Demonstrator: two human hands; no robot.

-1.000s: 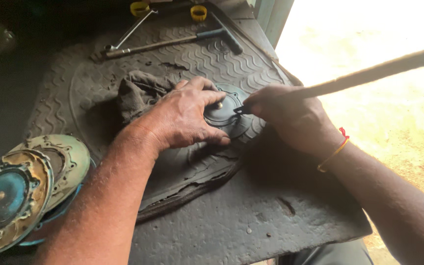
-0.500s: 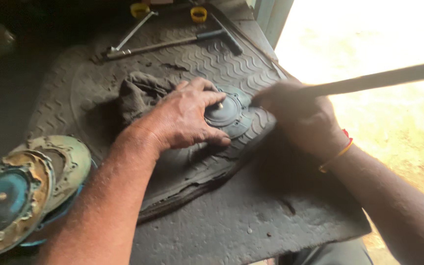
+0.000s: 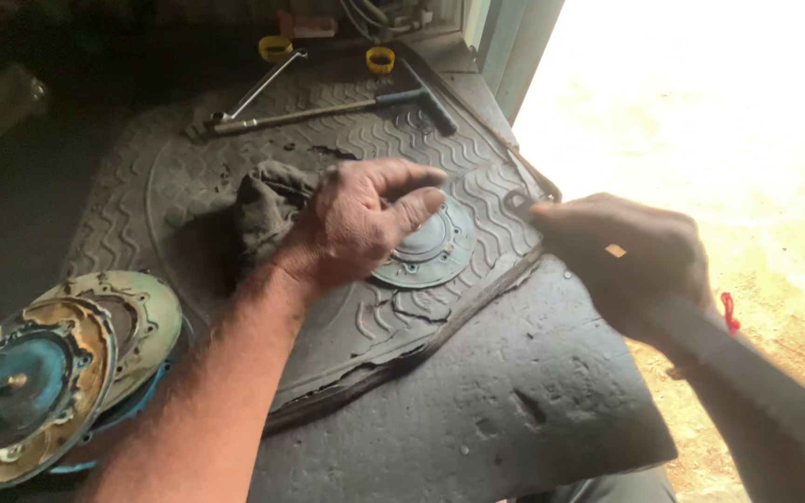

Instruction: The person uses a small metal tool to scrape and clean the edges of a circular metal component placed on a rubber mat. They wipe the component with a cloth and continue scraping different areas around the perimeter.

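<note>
Left hand (image 3: pixel 356 228) pressing a round grey disc (image 3: pixel 430 247) on the ribbed rubber mat (image 3: pixel 235 140).

The right hand (image 3: pixel 621 256) is closed around a dark bar just right of the disc. A dark rag (image 3: pixel 263 210) lies under the left wrist. Two corroded round plates (image 3: pixel 58 373) are stacked at left; two yellow caps (image 3: pixel 379 60) and two long T-handled wrenches (image 3: pixel 328 110) lie beyond.

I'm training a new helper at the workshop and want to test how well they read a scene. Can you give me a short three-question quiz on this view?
1. True or false: the left hand rests on the round metal disc.
2. Which lies under the disc? A) rubber mat B) wooden board C) bare sand
3. Where are the stacked, corroded plates: on the person's left or right?

Key: 1 true; 2 A; 3 left. The right hand is off the disc, gripping something dark that cannot be made out.
</note>
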